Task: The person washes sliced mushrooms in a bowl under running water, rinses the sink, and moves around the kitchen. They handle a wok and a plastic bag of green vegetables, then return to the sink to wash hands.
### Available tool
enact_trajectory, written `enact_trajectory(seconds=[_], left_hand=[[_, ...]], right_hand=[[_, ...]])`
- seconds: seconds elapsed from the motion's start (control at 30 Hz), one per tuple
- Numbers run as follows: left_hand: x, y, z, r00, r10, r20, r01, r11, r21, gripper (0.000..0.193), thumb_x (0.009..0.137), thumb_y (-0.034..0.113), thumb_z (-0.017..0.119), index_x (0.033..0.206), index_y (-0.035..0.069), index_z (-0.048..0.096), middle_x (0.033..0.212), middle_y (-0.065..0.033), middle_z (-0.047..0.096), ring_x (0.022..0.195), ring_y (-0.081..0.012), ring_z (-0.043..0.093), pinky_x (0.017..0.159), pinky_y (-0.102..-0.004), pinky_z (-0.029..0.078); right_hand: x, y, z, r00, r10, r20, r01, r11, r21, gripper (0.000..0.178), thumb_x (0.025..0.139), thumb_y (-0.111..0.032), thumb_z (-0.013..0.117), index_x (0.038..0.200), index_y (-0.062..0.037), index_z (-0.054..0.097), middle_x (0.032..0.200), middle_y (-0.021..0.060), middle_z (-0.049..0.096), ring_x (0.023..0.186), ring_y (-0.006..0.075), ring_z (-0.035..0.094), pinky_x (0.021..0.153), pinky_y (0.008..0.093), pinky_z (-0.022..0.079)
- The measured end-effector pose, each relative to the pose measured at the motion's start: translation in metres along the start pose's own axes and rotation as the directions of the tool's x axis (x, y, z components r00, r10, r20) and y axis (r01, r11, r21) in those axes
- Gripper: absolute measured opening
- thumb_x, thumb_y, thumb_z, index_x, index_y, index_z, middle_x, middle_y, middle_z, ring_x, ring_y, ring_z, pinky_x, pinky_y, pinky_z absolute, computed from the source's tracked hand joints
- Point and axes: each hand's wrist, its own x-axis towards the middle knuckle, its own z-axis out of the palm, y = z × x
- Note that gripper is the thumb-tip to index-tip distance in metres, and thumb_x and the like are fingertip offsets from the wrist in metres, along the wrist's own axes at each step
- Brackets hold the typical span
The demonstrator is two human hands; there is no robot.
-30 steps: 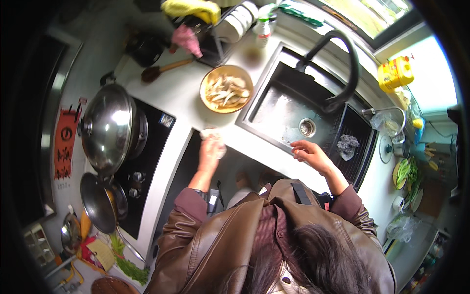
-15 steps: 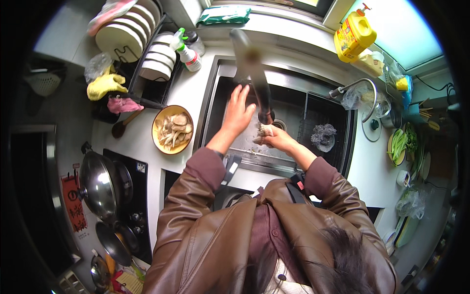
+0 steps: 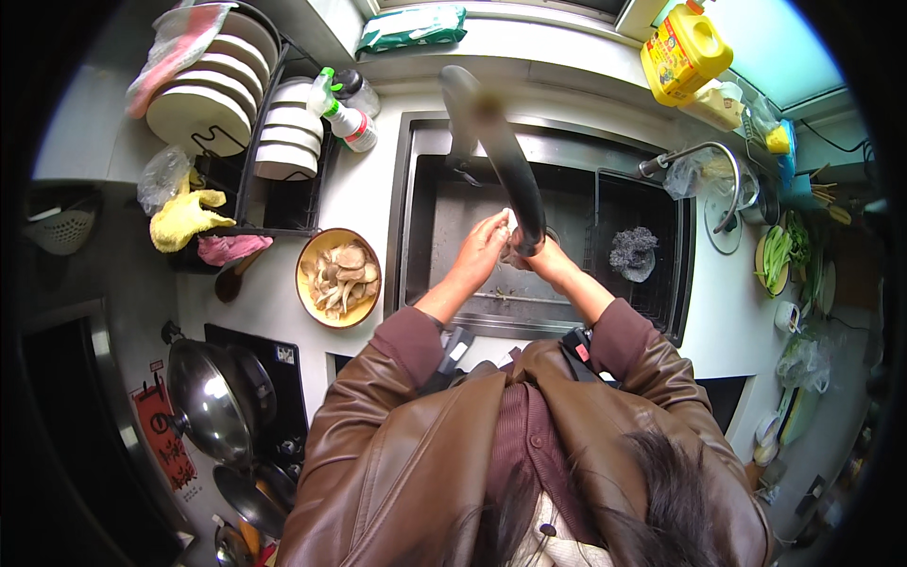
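Over the sink (image 3: 452,213) my two hands meet beneath the black tap (image 3: 510,165), whose spout covers part of them. My right hand (image 3: 552,265) is closed round an oyster mushroom (image 3: 512,221), of which only a pale edge and a bit between the hands show. From the left, my left hand (image 3: 484,248) closes its fingers on the same piece. To the left of the sink, a yellow bowl (image 3: 300,280) with a brown rim holds several pieces of oyster mushroom (image 3: 342,276). Small dark scraps lie on the sink floor near my hands.
A black rack (image 3: 593,222) with a wire scourer (image 3: 635,253) fills the sink's right side. Left are a spray bottle (image 3: 351,125), plates in a dish rack (image 3: 253,194) and a lidded wok (image 3: 210,397). Right are a pan lid (image 3: 723,222) and greens (image 3: 777,257).
My left hand, spread apart to the upper left before, has come down to the mushroom and closed on it. My right hand still holds it, now slightly farther right. The view has shifted a little.
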Motion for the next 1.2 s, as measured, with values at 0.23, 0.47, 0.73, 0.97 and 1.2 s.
enact_trajectory(seconds=[0.23, 0.47, 0.73, 0.97, 1.2], left_hand=[[0.022, 0.007, 0.058, 0.874, -0.382, 0.301, 0.418, 0.273, -0.867, 0.045, 0.102, 0.042, 0.047, 0.123, 0.003, 0.058, 0.111, -0.0140, 0.068, 0.100, -0.0308, 0.067, 0.094, -0.0503, 0.054], [0.037, 0.008, 0.048, 0.852, -0.429, 0.299, 0.397, 0.158, -0.904, 0.031, 0.100, 0.034, 0.046, 0.092, 0.008, 0.060, 0.097, -0.0116, 0.066, 0.091, -0.0283, 0.066, 0.084, -0.0402, 0.055], [0.045, -0.018, 0.034, 0.883, -0.357, 0.305, 0.365, 0.113, -0.924, 0.020, 0.097, 0.022, 0.050, 0.101, 0.005, 0.060, 0.100, -0.0137, 0.066, 0.093, -0.0288, 0.068, 0.083, -0.0454, 0.058], [0.017, -0.029, 0.023, 0.665, -0.647, 0.374, 0.730, 0.458, -0.507, 0.064, 0.101, 0.061, 0.038, 0.143, 0.013, 0.043, 0.139, -0.0223, 0.051, 0.126, -0.0417, 0.053, 0.094, -0.0640, 0.050], [0.031, -0.035, 0.047, 0.765, -0.626, 0.149, 0.410, 0.295, -0.863, 0.054, 0.101, 0.062, 0.039, 0.122, 0.014, 0.052, 0.118, -0.0097, 0.054, 0.110, -0.0302, 0.054, 0.085, -0.0525, 0.050]], right_hand=[[0.005, -0.022, 0.009, 0.939, -0.220, -0.263, 0.016, 0.794, -0.608, 0.046, 0.084, -0.042, 0.066, 0.115, -0.0079, 0.068, 0.113, 0.0191, 0.068, 0.106, 0.0338, 0.066, 0.085, 0.0418, 0.054], [0.013, -0.007, 0.019, 0.829, -0.548, -0.112, 0.481, 0.800, -0.358, 0.044, 0.084, -0.007, 0.066, 0.128, -0.0072, 0.058, 0.126, 0.0189, 0.060, 0.125, 0.0323, 0.054, 0.104, 0.0392, 0.043], [0.038, 0.040, 0.017, 0.846, -0.530, 0.052, 0.508, 0.773, -0.380, 0.050, 0.093, -0.028, 0.057, 0.140, -0.0109, 0.053, 0.144, 0.0228, 0.048, 0.139, 0.0366, 0.042, 0.118, 0.0424, 0.030], [0.096, 0.077, -0.030, 0.956, -0.274, -0.102, 0.251, 0.948, -0.195, 0.043, 0.093, -0.036, 0.062, 0.125, -0.0070, 0.058, 0.111, 0.0173, 0.066, 0.102, 0.0310, 0.065, 0.088, 0.0388, 0.050], [0.040, 0.048, 0.003, 0.708, -0.684, 0.176, 0.640, 0.517, -0.568, 0.032, 0.089, -0.005, 0.064, 0.120, 0.0017, 0.062, 0.104, 0.0144, 0.065, 0.100, 0.0268, 0.062, 0.090, 0.0336, 0.049]])
